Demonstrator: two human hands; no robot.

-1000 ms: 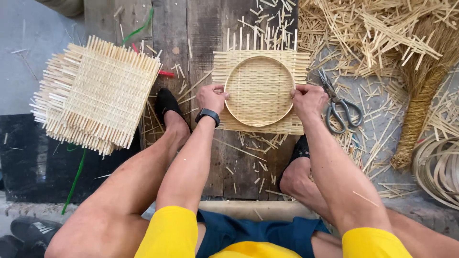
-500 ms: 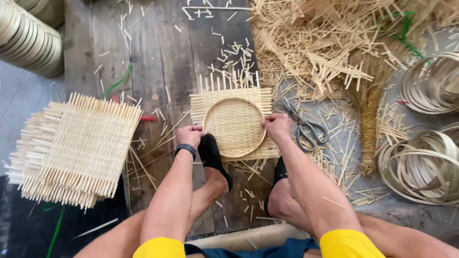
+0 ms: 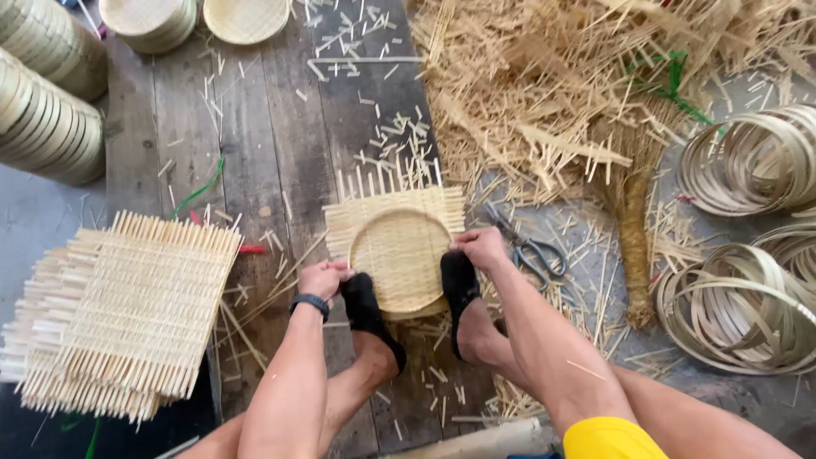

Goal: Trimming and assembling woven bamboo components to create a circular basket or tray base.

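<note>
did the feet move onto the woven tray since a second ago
Yes. Both black-socked feet now press on the round woven tray; earlier they sat back from it, which stays beside the scissors.

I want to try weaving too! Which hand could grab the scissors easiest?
The right hand, probably. It rests on the right edge of the woven tray, and the scissors lie just beside it on the floor. The left hand sits across the tray, farther away.

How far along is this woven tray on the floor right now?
Done: the woven mat already sits pressed into a round hoop. In hand: the left hand and right hand grip the rim while both feet pin it. Left: strip ends stick out untrimmed; the scissors lie beside it.
</note>
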